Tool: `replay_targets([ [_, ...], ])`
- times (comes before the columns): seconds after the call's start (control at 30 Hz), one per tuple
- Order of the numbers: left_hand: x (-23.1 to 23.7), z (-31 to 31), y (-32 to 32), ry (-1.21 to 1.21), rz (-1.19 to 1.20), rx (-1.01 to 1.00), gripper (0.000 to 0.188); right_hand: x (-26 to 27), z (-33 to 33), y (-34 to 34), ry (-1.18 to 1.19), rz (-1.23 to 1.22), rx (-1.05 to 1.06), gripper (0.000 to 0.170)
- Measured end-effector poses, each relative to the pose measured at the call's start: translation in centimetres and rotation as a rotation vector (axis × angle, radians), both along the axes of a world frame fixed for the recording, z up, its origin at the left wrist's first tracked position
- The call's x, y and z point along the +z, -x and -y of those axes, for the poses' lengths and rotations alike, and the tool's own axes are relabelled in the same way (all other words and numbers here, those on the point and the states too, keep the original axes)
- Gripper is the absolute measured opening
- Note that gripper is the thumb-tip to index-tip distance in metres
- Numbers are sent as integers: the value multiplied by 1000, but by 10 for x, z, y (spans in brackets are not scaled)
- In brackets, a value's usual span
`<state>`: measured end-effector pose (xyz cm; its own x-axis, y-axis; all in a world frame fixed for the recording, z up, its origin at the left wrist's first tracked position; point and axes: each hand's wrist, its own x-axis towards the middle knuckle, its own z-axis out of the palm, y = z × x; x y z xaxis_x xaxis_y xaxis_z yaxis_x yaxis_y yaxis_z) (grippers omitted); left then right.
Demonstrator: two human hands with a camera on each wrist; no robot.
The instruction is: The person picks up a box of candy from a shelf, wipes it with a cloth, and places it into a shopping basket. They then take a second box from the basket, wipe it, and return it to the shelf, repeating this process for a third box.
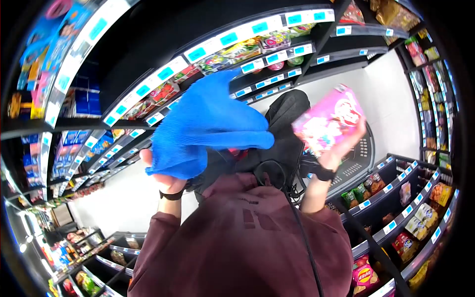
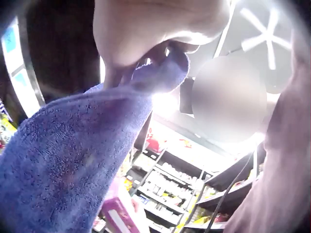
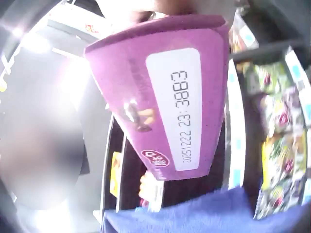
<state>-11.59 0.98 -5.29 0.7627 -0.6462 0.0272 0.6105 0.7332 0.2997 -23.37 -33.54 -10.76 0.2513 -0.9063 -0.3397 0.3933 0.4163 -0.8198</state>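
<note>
A bright blue towel [image 1: 198,121] hangs over my left hand [image 1: 169,183], which grips it at one end. Curled fingers bunch the fuzzy cloth in the left wrist view, hiding part of that hand. Over on the right, a pink printed box [image 1: 326,121] is held up in my right hand [image 1: 342,148], thumb and fingers around its lower side. Its end panel in the right wrist view has a white strip [image 3: 177,111] with a printed date code. The towel's edge shows below the box there.
Shelves with blue-and-white price labels [image 1: 229,38] curve in front, stocked with colourful bags [image 1: 242,49]. A dark basket [image 1: 363,153] sits on the pale floor behind the right hand. Lower bins at right hold snack bags [image 1: 363,274]. A black cable [image 1: 304,232] runs down the maroon top.
</note>
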Motion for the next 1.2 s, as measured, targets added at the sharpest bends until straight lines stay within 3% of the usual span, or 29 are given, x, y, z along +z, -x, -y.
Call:
replay_targets([
  [0.07,9,17,11,0,268,2,89,23,-52,-34,30,37,61,53],
  [0.13,11,31,19,-115,658,110,73,23,-85,-56,75,259,340,52],
  [0.23,40,58,8,-383,1273,227,33,9,-120,-81,137,437,640,55],
  [0.3,62,73,-2,-517,1584,240,51,4,-137,-87,117,478,759,56],
  [0.4,70,76,-3,-741,1810,240,60,-3,-155,-89,88,484,851,58],
  [0.53,62,82,1,-812,1823,278,58,-13,-170,-86,51,467,913,61],
  [0.63,44,77,7,-771,1821,144,56,-18,-174,-82,25,454,924,63],
  [0.73,44,67,-2,-740,1713,172,52,-24,-177,-78,-7,455,915,65],
  [0.8,50,57,-8,-932,1711,220,52,-29,-177,-76,-30,453,909,66],
  [0.9,47,49,-9,-1213,1782,509,57,-36,-179,-74,-81,471,891,69],
  [1.0,42,38,-4,-1328,1784,273,76,-42,-178,-72,-126,484,865,71],
  [1.2,9,48,-29,-1414,1597,435,81,-58,-199,-70,-250,551,898,77],
])
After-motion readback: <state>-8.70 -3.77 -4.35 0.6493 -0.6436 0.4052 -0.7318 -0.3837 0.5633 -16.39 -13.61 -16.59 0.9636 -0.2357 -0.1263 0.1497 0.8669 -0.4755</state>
